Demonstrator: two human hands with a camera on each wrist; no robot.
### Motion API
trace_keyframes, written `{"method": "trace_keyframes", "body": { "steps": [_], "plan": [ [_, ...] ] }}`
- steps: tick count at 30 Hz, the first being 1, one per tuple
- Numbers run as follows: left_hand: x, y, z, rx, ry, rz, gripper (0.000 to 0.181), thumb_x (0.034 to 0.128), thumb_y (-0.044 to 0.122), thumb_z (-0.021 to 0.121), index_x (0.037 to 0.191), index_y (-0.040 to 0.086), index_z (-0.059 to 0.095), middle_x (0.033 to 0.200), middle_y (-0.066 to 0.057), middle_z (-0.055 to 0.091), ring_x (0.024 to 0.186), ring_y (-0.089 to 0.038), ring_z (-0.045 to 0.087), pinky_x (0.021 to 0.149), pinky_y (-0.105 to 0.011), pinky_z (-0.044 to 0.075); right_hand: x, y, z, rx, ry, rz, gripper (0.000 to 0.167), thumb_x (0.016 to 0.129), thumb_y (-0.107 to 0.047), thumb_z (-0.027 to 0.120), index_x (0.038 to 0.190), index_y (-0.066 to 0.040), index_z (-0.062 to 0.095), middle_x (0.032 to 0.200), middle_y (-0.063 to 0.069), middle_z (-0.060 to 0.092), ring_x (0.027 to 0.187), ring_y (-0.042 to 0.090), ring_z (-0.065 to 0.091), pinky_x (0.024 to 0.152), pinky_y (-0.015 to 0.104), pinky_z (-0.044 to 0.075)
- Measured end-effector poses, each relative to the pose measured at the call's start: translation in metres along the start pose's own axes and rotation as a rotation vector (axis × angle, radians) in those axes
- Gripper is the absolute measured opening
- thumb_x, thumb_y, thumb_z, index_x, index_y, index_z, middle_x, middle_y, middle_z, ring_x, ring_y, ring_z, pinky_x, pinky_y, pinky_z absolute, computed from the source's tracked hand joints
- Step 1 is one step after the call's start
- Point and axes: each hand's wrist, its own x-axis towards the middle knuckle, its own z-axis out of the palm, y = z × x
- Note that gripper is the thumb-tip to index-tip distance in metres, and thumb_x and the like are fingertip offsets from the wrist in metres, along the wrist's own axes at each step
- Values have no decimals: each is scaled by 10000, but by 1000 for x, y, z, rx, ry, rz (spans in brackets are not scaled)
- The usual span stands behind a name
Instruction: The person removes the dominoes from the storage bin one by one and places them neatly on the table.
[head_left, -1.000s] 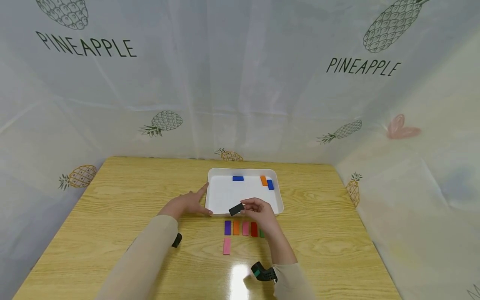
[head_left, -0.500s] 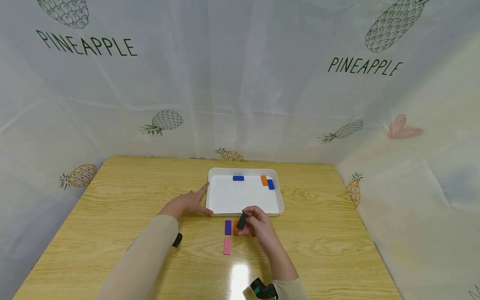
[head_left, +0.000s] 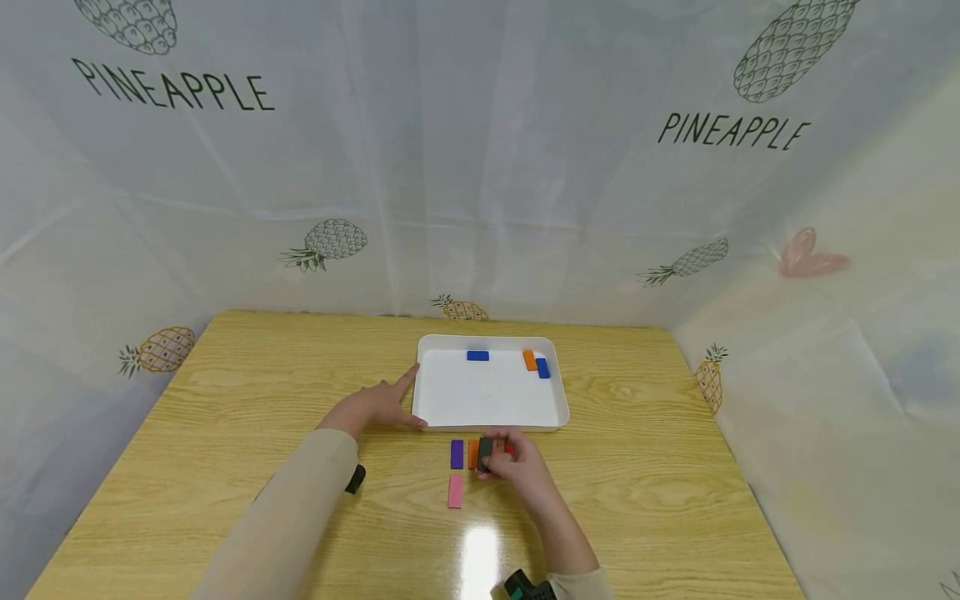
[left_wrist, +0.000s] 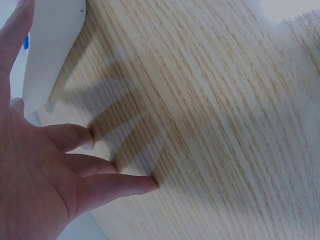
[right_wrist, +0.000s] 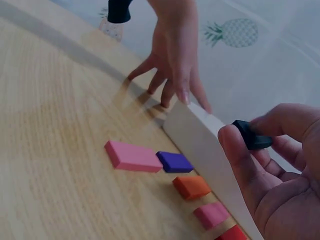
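My right hand [head_left: 521, 468] pinches a black block [head_left: 485, 454] over the row of blocks in front of the white tray [head_left: 491, 429]. In the right wrist view, thumb and fingers of the right hand [right_wrist: 285, 175] hold the black block [right_wrist: 250, 136] above the tray wall. My left hand [head_left: 377, 406] touches the tray's left side with spread fingers; the left wrist view shows this hand [left_wrist: 45, 170] with several fingertips on the table. The row holds a purple block [head_left: 457, 454], an orange block [head_left: 472, 454], a pink block [right_wrist: 211, 215] and a red block [right_wrist: 233, 233].
A pink block [head_left: 455, 492] lies nearer me, below the purple one. Inside the tray are a blue block [head_left: 477, 356] at the back, and an orange block [head_left: 530, 360] beside another blue block [head_left: 543, 368] at the right. A patterned curtain [head_left: 480, 167] hangs behind the table [head_left: 300, 367].
My right hand has come back from the tray's front edge toward me, with the black block turned from slanted to nearly upright in the head view. The left hand has stayed in place.
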Motion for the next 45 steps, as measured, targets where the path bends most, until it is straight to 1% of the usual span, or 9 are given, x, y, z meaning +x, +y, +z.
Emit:
{"method": "trace_keyframes", "body": {
  "steps": [2, 6, 11, 16, 23, 28, 32, 36, 45],
  "plan": [
    [-1, 0, 0, 3, -2, 0, 1132, 795, 576, 730, 1583, 237, -10, 1513, -368, 198, 1379, -536, 218, 1042, -718, 185, -1, 3, -1, -52, 1, 2, 434, 844, 92, 657, 1251, 93, 505, 1098, 193, 530, 799, 193, 637, 756, 333, 568],
    [-3, 1, -1, 3, 2, 14, 1129, 805, 566, 726, 1582, 224, -19, 1509, -374, 200, 1379, -537, 216, 1048, -712, 181, -1, 13, -3, -148, -17, -7, 532, 771, 99, 746, 1255, 62, 530, 1061, 154, 538, 800, 168, 599, 730, 245, 535],
    [-6, 4, -2, 0, 8, 19, 1124, 811, 562, 724, 1582, 220, -19, 1506, -371, 215, 1373, -541, 226, 1044, -716, 183, -3, 24, -2, -190, -40, 15, 566, 736, 94, 772, 1254, 36, 553, 1034, 145, 549, 825, 204, 595, 720, 258, 532],
    [-8, 6, -2, 5, 7, 26, 1122, 814, 554, 724, 1582, 202, -14, 1496, -370, 242, 1368, -545, 233, 1048, -720, 159, -5, 31, 0, -230, -20, 42, 550, 714, 83, 794, 1219, 10, 589, 1001, 120, 570, 813, 215, 576, 706, 263, 536],
    [-10, 7, -3, 2, 7, 27, 1121, 817, 545, 727, 1582, 191, -13, 1497, -368, 243, 1371, -543, 226, 1055, -713, 155, -10, 41, 2, -409, 12, -38, 489, 721, -61, 861, 1162, -54, 650, 883, 71, 531, 675, 120, 471, 572, 209, 436],
    [-10, 7, -4, 7, 10, 32, 1121, 818, 534, 732, 1581, 178, -9, 1489, -366, 264, 1369, -543, 230, 1055, -707, 170, -11, 45, 4, -513, 8, -94, 466, 709, -121, 881, 1129, -85, 682, 828, 39, 506, 661, 94, 441, 570, 216, 420],
    [-10, 7, -3, 4, 9, 22, 1129, 809, 542, 736, 1582, 184, -5, 1487, -367, 269, 1363, -545, 244, 1052, -703, 189, -12, 46, 5, -560, -5, -119, 475, 701, -134, 887, 1125, -68, 682, 810, 24, 500, 662, 90, 437, 573, 223, 424],
    [-9, 6, -3, -4, 5, 11, 1135, 804, 560, 732, 1582, 206, -14, 1499, -364, 244, 1365, -538, 247, 1058, -696, 191, -12, 48, 5, -595, -14, -119, 480, 693, -146, 892, 1118, -68, 683, 801, 5, 489, 660, 76, 428, 575, 221, 419],
    [-6, 4, -2, -22, 6, 17, 1138, 803, 545, 741, 1581, 210, -19, 1509, -349, 241, 1375, -539, 222, 1056, -698, 190, -13, 48, 5, -627, -23, -138, 476, 683, -154, 900, 1104, -83, 688, 797, -6, 477, 672, 79, 424, 590, 226, 415]
  ]
}}
